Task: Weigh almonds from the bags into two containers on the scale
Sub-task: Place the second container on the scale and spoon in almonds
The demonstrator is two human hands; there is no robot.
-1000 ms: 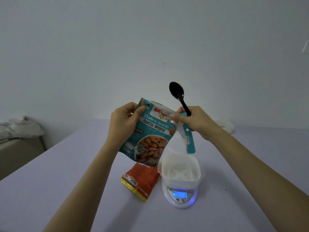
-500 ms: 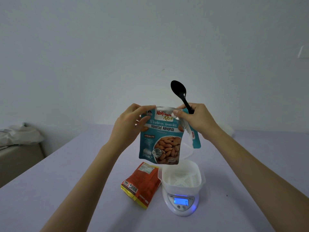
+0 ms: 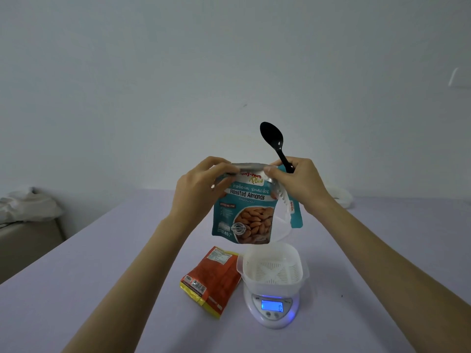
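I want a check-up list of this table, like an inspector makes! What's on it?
Surface: pale lilac table.
Job's things: teal almond bag held up; empty white container on the scale, display showing 0; orange bag lying beside the scale.
Clutter: white object at the far edge, unclear.
Hands: left hand pinches the bag's top; right hand pinches it too, holding black spoon.
Cables: nothing seen.
Surroundings: plain wall; crumpled cloth at left.

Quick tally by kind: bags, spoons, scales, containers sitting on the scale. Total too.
Bags: 2 (teal almond bag, orange bag)
Spoons: 1 (black spoon)
Scales: 1 (scale)
Containers on the scale: 1 (white container)
Total: 5
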